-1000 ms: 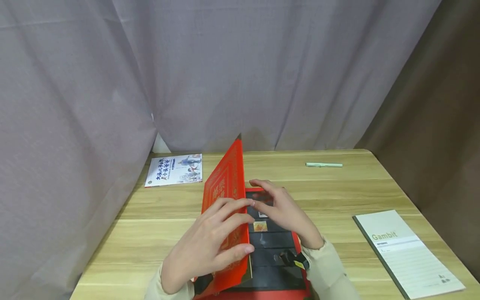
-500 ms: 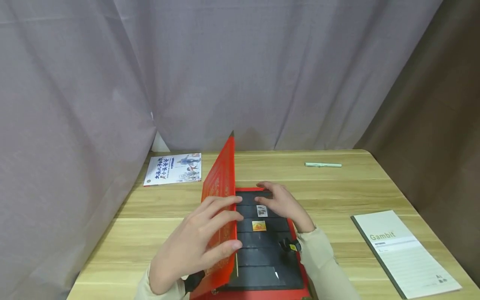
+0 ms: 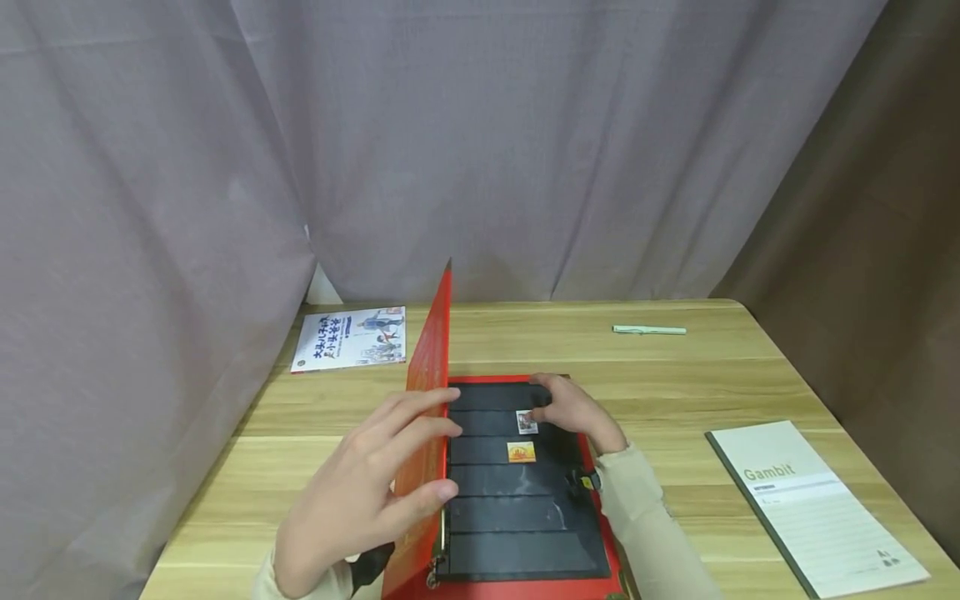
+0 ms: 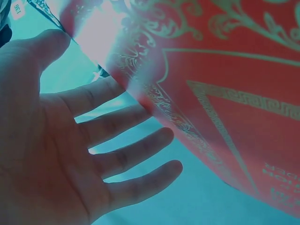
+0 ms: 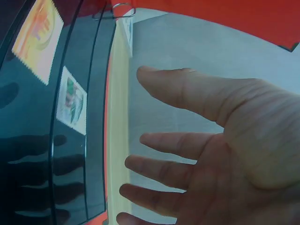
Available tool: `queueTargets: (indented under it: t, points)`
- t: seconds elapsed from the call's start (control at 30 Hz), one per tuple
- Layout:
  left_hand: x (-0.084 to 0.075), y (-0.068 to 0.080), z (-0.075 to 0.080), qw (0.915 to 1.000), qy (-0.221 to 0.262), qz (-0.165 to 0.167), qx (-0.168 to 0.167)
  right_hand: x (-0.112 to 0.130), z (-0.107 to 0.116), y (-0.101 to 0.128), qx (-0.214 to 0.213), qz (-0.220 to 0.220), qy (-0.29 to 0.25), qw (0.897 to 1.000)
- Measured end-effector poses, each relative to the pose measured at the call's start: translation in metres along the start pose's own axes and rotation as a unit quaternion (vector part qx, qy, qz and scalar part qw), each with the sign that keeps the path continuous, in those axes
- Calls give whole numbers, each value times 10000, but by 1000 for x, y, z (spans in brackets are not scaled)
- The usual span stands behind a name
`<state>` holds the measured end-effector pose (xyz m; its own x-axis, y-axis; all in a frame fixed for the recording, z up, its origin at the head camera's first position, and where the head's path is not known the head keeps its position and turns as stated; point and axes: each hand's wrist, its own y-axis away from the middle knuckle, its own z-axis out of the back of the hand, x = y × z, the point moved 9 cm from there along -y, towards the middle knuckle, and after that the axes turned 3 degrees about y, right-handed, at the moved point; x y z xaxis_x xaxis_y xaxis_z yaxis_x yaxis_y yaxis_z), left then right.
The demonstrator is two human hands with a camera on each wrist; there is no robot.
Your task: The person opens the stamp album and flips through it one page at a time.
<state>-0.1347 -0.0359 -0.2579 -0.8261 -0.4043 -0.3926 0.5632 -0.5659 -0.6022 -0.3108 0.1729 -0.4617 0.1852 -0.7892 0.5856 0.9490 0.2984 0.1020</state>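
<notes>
A red stamp album lies on the table with its gold-patterned cover (image 3: 429, 358) standing nearly upright. My left hand (image 3: 360, 475) is at the cover's free edge, fingers extended and spread; the left wrist view shows the fingertips (image 4: 115, 84) right by that edge. Under the cover is a black page (image 3: 517, 554) with horizontal strips. It carries an orange-yellow stamp (image 3: 521, 452) and, one strip farther up, a small whitish stamp (image 3: 527, 422). Above the page's upper right part is my right hand (image 3: 581, 414), holding nothing. In the right wrist view its fingers are spread apart.
At the back left lies a white picture booklet (image 3: 348, 339). A pale green pen (image 3: 648, 330) rests near the table's back edge. To the right is a Gambit notepad (image 3: 817, 508). Grey curtains (image 3: 480, 150) hang behind and beside the table.
The album cover has swung left, baring more of the black page and both stamps. My left hand has moved left with it. My right hand has drawn away from the cover, rightward.
</notes>
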Motion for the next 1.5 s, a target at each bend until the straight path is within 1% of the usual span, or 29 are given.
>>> queueTargets:
  t: [0.1, 0.2, 0.33, 0.43, 0.57, 0.77, 0.87, 1.13, 1.43, 1.5]
  points:
    - [2, 3, 2, 9999, 13, 124, -2, -6, -3, -2, 35, -112, 33, 9999]
    - [4, 5, 5, 9998, -16, 174, -21, -10, -4, -4, 68, -214, 18, 9997]
    - [3, 6, 10, 9999, -54, 95, -94, -15, -6, -5, 61, -319, -24, 9995]
    - [3, 6, 12, 9999, -40, 75, -111, -19, -9, -6, 88, -318, -15, 9995]
    - [4, 8, 14, 9999, -30, 109, -111, -24, -12, -8, 132, -336, 49, 9993]
    - [5, 12, 20, 9998, -30, 114, -189, -30, -13, -10, 58, -505, 132, 9986]
    - [8, 16, 24, 9995, -64, 251, -167, -32, -14, -9, 50, -523, 170, 9985]
    - [17, 28, 33, 9968, -19, 798, 31, -32, -14, -7, 26, -581, 263, 9980]
    - [22, 38, 45, 9938, 101, 1101, 122, -32, -11, -9, -33, -391, 497, 9980]
    - [23, 39, 49, 9944, 164, 1041, 65, -34, -11, -10, -18, -443, 434, 9981]
